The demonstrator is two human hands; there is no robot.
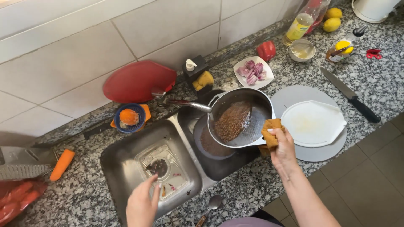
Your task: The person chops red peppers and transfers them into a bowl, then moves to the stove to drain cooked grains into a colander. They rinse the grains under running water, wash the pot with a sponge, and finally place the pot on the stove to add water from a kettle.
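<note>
My right hand point(283, 147) grips a folded ochre cloth point(271, 128) against the rim of a steel pot point(256, 103). The pot is tilted over the right sink basin point(223, 168), and brown lentils point(231, 122) lie against its lower side. Under the pot sits a round sieve or bowl point(210, 145) holding more brown lentils. The tap spout point(185, 103) reaches to the pot's left edge. Over the left sink basin point(122, 159), near its drain point(159, 167), my left hand point(143, 206) hovers with fingers extended and nothing in it.
A white cutting board point(313, 122) on a grey round mat lies right of the pot, with a black-handled knife point(349, 94) beyond. Behind are a plate of chopped red onion point(253, 71), a red pepper point(266, 50), a citrus juicer point(129, 117) and a red board point(139, 82). A spoon point(212, 204) rests at the counter's front edge.
</note>
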